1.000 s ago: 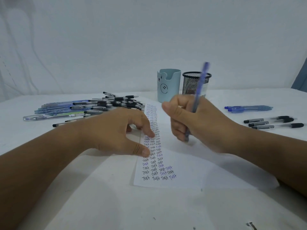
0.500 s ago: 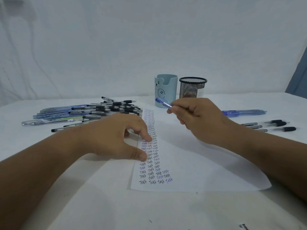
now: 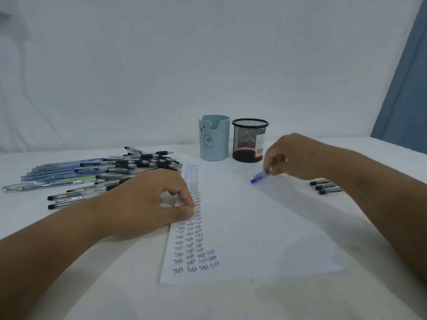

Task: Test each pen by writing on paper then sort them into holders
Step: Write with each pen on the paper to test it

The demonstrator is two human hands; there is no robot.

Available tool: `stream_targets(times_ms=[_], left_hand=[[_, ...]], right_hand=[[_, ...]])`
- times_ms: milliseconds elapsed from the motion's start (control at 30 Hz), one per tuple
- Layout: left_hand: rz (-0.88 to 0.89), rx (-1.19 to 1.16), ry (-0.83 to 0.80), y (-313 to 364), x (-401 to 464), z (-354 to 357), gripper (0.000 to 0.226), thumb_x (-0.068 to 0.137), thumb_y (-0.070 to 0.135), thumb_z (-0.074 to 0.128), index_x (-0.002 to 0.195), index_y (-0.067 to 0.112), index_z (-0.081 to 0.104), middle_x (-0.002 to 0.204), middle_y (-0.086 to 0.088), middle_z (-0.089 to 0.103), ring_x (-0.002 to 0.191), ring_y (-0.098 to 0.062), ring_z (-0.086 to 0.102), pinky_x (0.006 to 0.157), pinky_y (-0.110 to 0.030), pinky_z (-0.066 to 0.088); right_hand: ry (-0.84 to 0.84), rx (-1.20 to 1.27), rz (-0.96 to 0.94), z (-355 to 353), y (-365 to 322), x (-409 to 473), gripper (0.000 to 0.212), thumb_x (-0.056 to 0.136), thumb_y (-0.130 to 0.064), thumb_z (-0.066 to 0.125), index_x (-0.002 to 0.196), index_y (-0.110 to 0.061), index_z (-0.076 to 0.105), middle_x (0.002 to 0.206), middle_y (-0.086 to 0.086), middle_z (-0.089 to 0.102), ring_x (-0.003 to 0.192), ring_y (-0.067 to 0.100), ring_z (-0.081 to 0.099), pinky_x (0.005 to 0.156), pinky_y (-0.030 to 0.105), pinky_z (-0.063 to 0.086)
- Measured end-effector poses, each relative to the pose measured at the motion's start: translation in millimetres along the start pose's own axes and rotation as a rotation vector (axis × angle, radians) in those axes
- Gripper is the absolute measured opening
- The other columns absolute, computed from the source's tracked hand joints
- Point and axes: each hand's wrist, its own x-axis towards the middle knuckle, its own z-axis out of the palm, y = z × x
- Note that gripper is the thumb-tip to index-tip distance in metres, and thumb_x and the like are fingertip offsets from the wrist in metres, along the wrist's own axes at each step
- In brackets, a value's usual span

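Behind the paper [image 3: 254,227], blue holder [image 3: 213,137], mesh holder [image 3: 249,140], right hand [image 3: 293,158] pinching blue pen [image 3: 260,176], left hand [image 3: 147,202] pressing paper.

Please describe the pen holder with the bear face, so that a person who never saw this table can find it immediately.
At the far edge of the white table, behind the sheet of paper, two cups stand side by side. The bear holder is the left one. It is solid pale blue plastic with a small face, while its neighbour, the mesh holder, is black wire.
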Motion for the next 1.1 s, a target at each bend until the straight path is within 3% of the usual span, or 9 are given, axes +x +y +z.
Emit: stream_targets(times_ms=[100,267,433,667,767,933,1033,1100], left_hand=[[0.008,0.032,-0.006,1,0,0,0.008,0.081,0.045,0.075,0.087,0.039,0.074,0.103,0.018,0.068,0.102,-0.004,0.063,0.079,-0.015,0.041],[0.010,0.034,-0.016,-1,-1,0,0.014,0.078,0.051,0.072,0.090,0.044,0.073,0.104,0.020,0.068,0.103,-0.004,0.062,0.078,-0.016,0.042],[0.032,0.046,-0.010,-2,1,-1,0.012,0.078,0.050,0.073,0.089,0.045,0.073,0.103,0.020,0.069,0.102,-0.003,0.062,0.075,-0.007,0.040],[0.033,0.027,0.000,-3,2,-1,0.012,0.077,0.047,0.075,0.088,0.044,0.074,0.101,0.020,0.070,0.102,-0.004,0.063,0.076,-0.007,0.041],[0.043,0.035,-0.006,-1,2,-2,0.012,0.077,0.050,0.074,0.088,0.045,0.074,0.101,0.020,0.070,0.101,-0.004,0.063,0.076,-0.008,0.041],[0.009,0.044,0.068,-7,1,-16,0.007,0.083,0.045,0.077,0.087,0.039,0.075,0.095,0.013,0.071,0.093,-0.013,0.064,0.076,-0.025,0.049],[-0.049,0.071,0.141,-8,0,-31,0.011,0.082,0.024,0.081,0.080,0.034,0.077,0.086,0.015,0.071,0.086,-0.009,0.064,0.068,-0.011,0.045],[-0.152,0.100,0.143,-12,-4,-46,0.015,0.080,0.019,0.082,0.080,0.033,0.077,0.081,0.021,0.069,0.078,-0.002,0.063,0.062,-0.009,0.045]], right_hand=[[-0.110,-0.088,0.163,-17,32,-4,0.016,0.081,-0.013,0.079,0.082,-0.029,0.077,0.081,-0.014,0.070,0.073,-0.003,0.058,0.064,0.014,0.040],[-0.153,-0.120,0.337,-30,60,-11,0.018,0.075,-0.011,0.084,0.075,-0.027,0.077,0.082,-0.009,0.072,0.084,0.011,0.065,0.079,0.029,0.053],[-0.098,-0.171,0.355,-22,66,-6,0.028,0.073,-0.003,0.083,0.071,-0.028,0.070,0.079,-0.009,0.067,0.079,0.013,0.063,0.080,0.032,0.055],[-0.128,-0.191,0.338,-16,73,-3,0.033,0.071,0.008,0.071,0.068,-0.025,0.069,0.082,-0.003,0.071,0.084,0.021,0.067,0.083,0.039,0.059],[-0.063,-0.170,0.251,-17,59,-3,0.033,0.074,0.006,0.058,0.068,-0.027,0.064,0.083,-0.006,0.068,0.082,0.021,0.066,0.074,0.036,0.057],[0.047,0.025,-0.091,7,-25,-7,0.023,0.083,-0.005,0.061,0.084,-0.027,0.064,0.089,-0.013,0.064,0.069,-0.010,0.053,0.062,0.007,0.034],[0.056,0.111,-0.313,27,-68,-14,0.013,0.088,-0.020,0.067,0.096,-0.031,0.068,0.088,-0.021,0.060,0.078,-0.015,0.051,0.065,0.007,0.033],[0.054,0.114,-0.387,36,-83,-16,0.013,0.091,-0.030,0.066,0.104,-0.032,0.067,0.093,-0.022,0.058,0.081,-0.013,0.050,0.067,0.007,0.033]])
